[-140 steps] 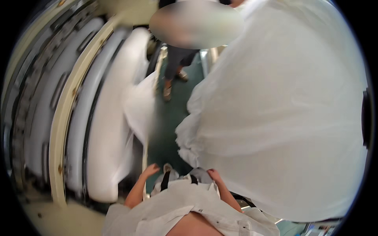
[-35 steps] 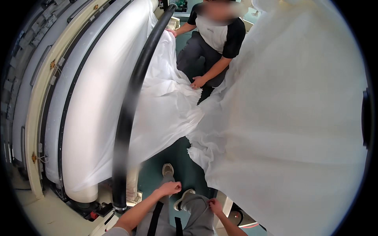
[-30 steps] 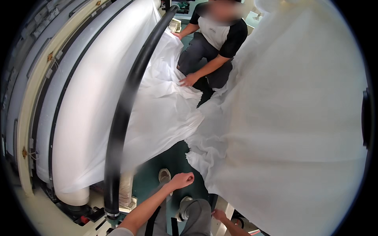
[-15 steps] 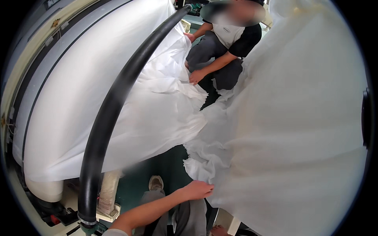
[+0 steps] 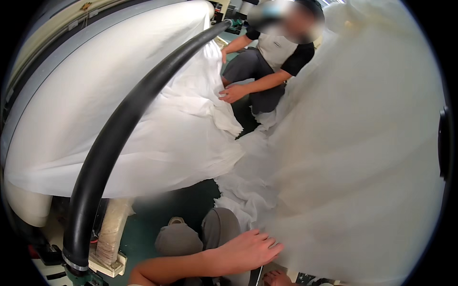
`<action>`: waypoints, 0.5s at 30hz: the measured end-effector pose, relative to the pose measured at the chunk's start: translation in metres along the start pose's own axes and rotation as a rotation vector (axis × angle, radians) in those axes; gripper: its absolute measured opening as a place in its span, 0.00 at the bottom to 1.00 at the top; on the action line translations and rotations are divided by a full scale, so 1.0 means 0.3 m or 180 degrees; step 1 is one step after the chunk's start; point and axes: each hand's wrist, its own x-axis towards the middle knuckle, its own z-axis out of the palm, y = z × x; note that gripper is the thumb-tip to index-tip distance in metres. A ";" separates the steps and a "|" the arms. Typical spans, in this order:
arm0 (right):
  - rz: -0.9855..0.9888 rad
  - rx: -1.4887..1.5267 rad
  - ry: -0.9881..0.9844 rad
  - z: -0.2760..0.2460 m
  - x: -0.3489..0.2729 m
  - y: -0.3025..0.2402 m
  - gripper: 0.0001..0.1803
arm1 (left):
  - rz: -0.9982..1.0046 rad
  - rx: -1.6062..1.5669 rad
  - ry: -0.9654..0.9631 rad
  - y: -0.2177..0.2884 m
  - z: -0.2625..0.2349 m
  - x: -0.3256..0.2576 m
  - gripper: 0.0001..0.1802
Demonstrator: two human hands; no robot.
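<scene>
Low down, left hand (image 5: 248,249) touching white fabric (image 5: 362,157)

Bright, even light, heavy fisheye bend.
White fabric (image 5: 362,143) right of the black hose (image 5: 119,143) glares, soft-focus; rim corners black.

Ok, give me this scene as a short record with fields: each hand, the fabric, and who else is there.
left hand: open, fingers spread, resting on the white fabric
right hand: only a small part shows at the lower edge, state unclear
black tube: curves over the fabric-covered roll
co-worker: crouched, hand on the fabric
floor: green
</scene>
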 end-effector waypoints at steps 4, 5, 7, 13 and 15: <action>0.0022 0.0011 0.0250 -0.033 0.022 -0.024 0.17 | -0.0049 -0.0109 -0.0222 -0.010 0.055 -0.016 0.09; 0.0047 0.0038 0.0301 -0.027 0.022 -0.022 0.18 | -0.0104 -0.0057 -0.0319 -0.035 0.078 -0.019 0.09; 0.0009 0.0237 0.0371 -0.009 0.017 -0.019 0.17 | -0.0371 0.0385 -0.0483 -0.072 0.087 -0.034 0.09; -0.0049 0.0153 0.0350 -0.074 0.029 -0.013 0.12 | -0.0674 0.0475 -0.0613 -0.153 0.027 -0.046 0.13; -0.0241 0.0040 0.0709 -0.061 0.039 0.003 0.09 | -0.0432 0.0511 -0.0023 -0.180 -0.061 -0.016 0.16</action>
